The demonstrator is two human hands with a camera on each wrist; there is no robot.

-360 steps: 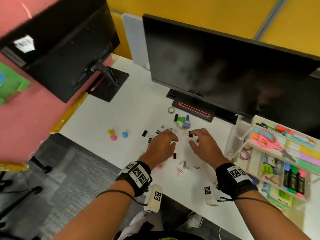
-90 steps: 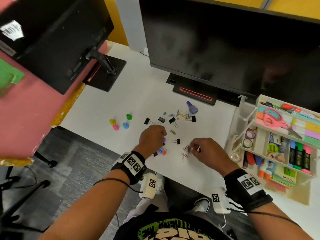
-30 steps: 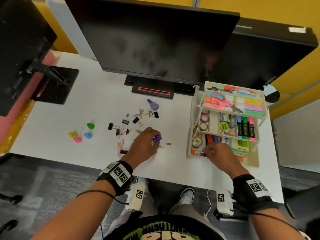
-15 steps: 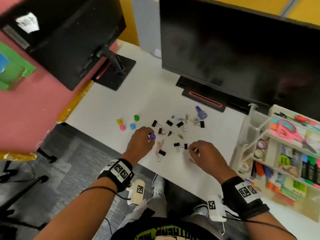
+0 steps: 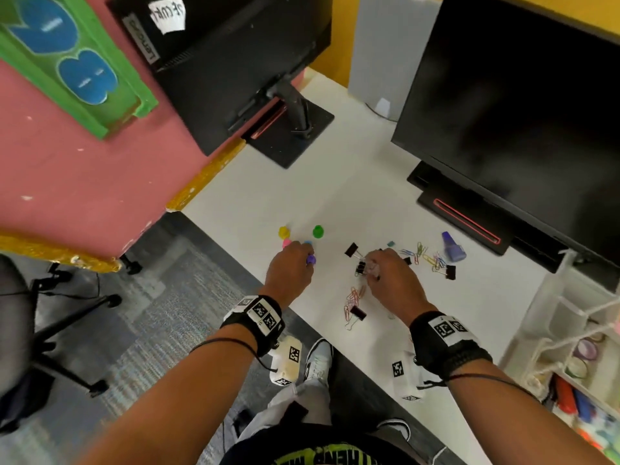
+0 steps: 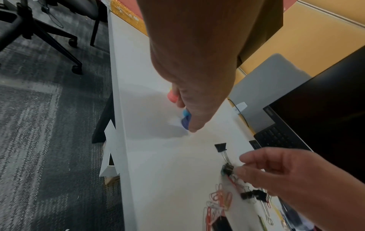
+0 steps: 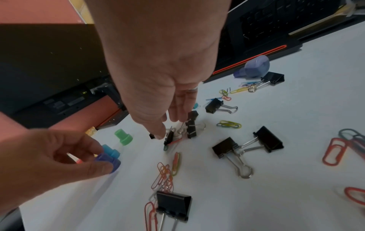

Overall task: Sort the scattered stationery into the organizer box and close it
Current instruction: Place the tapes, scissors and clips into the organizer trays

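Observation:
My left hand (image 5: 307, 258) pinches a small purple peg (image 5: 311, 260) low over the white desk, beside the blue peg (image 7: 110, 150), pink peg (image 6: 172, 97), yellow peg (image 5: 283, 231) and green peg (image 5: 317, 231). In the right wrist view the purple peg (image 7: 108, 161) sits between thumb and fingers of the left hand (image 7: 98, 159). My right hand (image 5: 367, 270) pinches a small black binder clip (image 7: 169, 137) with a red paper clip hanging from it. Only a corner of the white organizer box (image 5: 550, 330), open, shows at the right edge.
Several black binder clips (image 7: 223, 147) and coloured paper clips (image 5: 352, 300) lie scattered around my hands. A purple cap-like piece (image 5: 453, 246) lies near the big monitor's stand (image 5: 469, 216). A second monitor (image 5: 235, 62) stands at the back left. The desk edge runs just under my wrists.
My left hand has carried the purple peg left to the coloured pegs. My right hand has moved up and left and taken hold of a binder clip. The view has swung left.

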